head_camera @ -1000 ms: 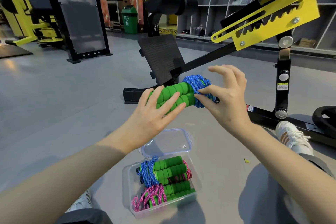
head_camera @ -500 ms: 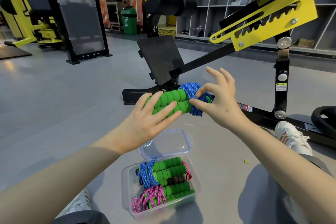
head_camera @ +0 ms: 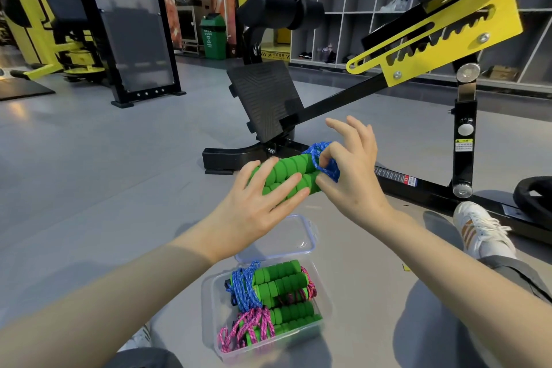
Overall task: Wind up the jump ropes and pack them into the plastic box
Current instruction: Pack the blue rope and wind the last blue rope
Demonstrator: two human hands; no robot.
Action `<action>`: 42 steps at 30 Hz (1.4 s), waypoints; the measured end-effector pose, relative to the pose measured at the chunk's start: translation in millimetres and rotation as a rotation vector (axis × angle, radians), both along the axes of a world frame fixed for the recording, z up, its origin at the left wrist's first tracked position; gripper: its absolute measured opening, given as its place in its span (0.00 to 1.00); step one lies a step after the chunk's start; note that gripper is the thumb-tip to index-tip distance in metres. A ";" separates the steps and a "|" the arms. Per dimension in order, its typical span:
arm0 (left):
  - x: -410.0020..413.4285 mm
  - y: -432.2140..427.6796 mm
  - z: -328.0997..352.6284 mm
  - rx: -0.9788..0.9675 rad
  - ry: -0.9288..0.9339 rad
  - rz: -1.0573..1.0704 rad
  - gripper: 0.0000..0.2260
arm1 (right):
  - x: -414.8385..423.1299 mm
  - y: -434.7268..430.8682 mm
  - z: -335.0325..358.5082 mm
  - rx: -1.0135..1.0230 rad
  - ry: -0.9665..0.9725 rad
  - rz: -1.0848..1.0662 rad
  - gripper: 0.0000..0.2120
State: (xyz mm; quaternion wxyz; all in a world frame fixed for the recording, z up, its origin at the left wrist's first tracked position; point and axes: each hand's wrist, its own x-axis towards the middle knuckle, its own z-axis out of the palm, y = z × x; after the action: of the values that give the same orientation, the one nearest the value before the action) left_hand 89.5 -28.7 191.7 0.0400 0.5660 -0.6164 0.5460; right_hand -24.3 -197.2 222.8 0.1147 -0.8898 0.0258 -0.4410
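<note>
While the clear plastic box is lying open on the grey floor below both hands and nearer to the person, it is already holding several wound ropes, their green foam grips stacked side by side, with a blue bundle and a pink bundle of cord at the end under the left forearm. Its clear lid is lying just past the box, under the left wrist. Above that, the left hand is gripping the paired green foam handles of one more jump rope, its fingers lying across them and holding them level in the air. Just beside it, the right hand is pinching the blue cord between thumb and forefinger at the handles' right end, its other fingers spreading up and away. By the look of it the winding step is ending: the cord is sitting bunched round the handles, and the pinch is reading as a tuck of the loose tail, which is itself hidden. The next move is calling for a firm tuck, so the coil is not springing loose, then for lowering the bundle onto those already packed. Right of the right forearm a white sneaker is resting on the floor, and beyond the hands a black footplate is standing tilted
</note>
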 end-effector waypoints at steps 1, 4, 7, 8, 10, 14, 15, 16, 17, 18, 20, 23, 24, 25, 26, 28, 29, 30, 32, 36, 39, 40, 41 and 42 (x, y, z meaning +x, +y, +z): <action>-0.5 -0.1 0.5 0.001 0.004 0.003 0.14 | 0.3 -0.9 -0.7 -0.042 -0.012 -0.002 0.10; 7.6 5.2 0.7 0.021 -0.011 0.016 0.15 | -1.5 -4.4 0.0 -0.190 -0.035 -0.022 0.06; 12.8 8.8 0.9 0.041 -0.045 0.026 0.16 | -4.2 -10.2 3.9 -0.459 -0.022 -0.048 0.09; 11.3 8.2 1.3 0.041 -0.047 0.025 0.15 | -4.8 -13.0 5.8 -0.543 -0.019 -0.057 0.10; 9.7 6.3 0.6 0.034 -0.053 0.027 0.15 | -5.4 -18.3 9.7 -0.642 -0.005 -0.059 0.11; 18.3 7.2 0.0 0.042 -0.061 0.054 0.17 | -9.1 -25.1 13.6 -0.629 0.062 -0.005 0.13; 20.3 8.2 0.7 0.042 -0.058 0.063 0.17 | -10.9 -26.4 14.0 -0.608 0.074 0.021 0.12; 21.4 9.5 1.1 0.044 -0.052 0.072 0.17 | -12.5 -27.9 14.6 -0.587 0.094 0.047 0.11; 21.6 11.0 1.2 0.053 -0.047 0.080 0.17 | -13.5 -29.6 15.2 -0.568 0.118 0.070 0.09; 21.7 12.5 0.6 0.066 -0.046 0.086 0.17 | -13.9 -31.3 16.4 -0.558 0.148 0.083 0.11; 22.8 15.6 -1.5 0.083 -0.055 0.089 0.17 | -12.4 -35.4 20.3 -0.551 0.208 0.091 0.12; 22.5 16.1 -0.9 0.085 -0.070 0.077 0.18 | -9.2 -38.1 27.9 -0.527 0.315 0.095 0.12; 21.5 15.4 -0.4 0.087 -0.066 0.075 0.18 | -8.7 -37.2 29.7 -0.528 0.343 0.099 0.12; 20.8 14.8 0.3 0.090 -0.059 0.074 0.18 | -8.6 -36.1 30.8 -0.523 0.364 0.106 0.12; 21.0 15.1 0.4 0.097 -0.052 0.076 0.18 | -9.0 -35.2 31.2 -0.500 0.384 0.115 0.13; 23.3 18.1 -1.4 0.114 -0.035 0.094 0.19 | -11.1 -37.1 30.0 -0.406 0.411 0.128 0.15; 25.0 20.9 -3.1 0.124 -0.022 0.104 0.19 | -12.5 -38.7 29.7 -0.338 0.417 0.132 0.16; 26.6 23.5 -4.9 0.131 -0.008 0.114 0.20 | -13.9 -40.1 30.1 -0.259 0.420 0.131 0.16; 26.6 26.3 -7.2 0.133 0.022 0.132 0.22 | -15.9 -40.9 31.8 -0.075 0.425 0.098 0.11; 20.8 22.0 -6.0 0.125 0.064 0.110 0.22 | -10.7 -33.3 21.5 0.180 0.372 -0.014 0.05; 20.3 22.2 -8.0 0.119 0.075 0.083 0.21 | -6.6 -25.4 3.6 0.173 0.257 -0.048 0.06; 20.1 22.7 -9.8 0.115 0.083 0.077 0.21 | -6.3 -22.7 -1.2 0.158 0.208 -0.051 0.07; 19.8 23.1 -11.3 0.113 0.089 0.070 0.21 | -6.3 -20.3 -4.4 0.134 0.154 -0.052 0.07; 19.6 23.4 -12.5 0.113 0.093 0.065 0.21 | -6.8 -18.5 -7.0 0.093 0.091 -0.050 0.06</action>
State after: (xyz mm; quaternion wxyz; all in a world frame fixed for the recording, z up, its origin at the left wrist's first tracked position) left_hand 109.1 -5.3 179.2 0.0188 0.6117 -0.6252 0.4843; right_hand -31.0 -215.7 215.9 0.1435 -0.9017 0.0735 -0.4011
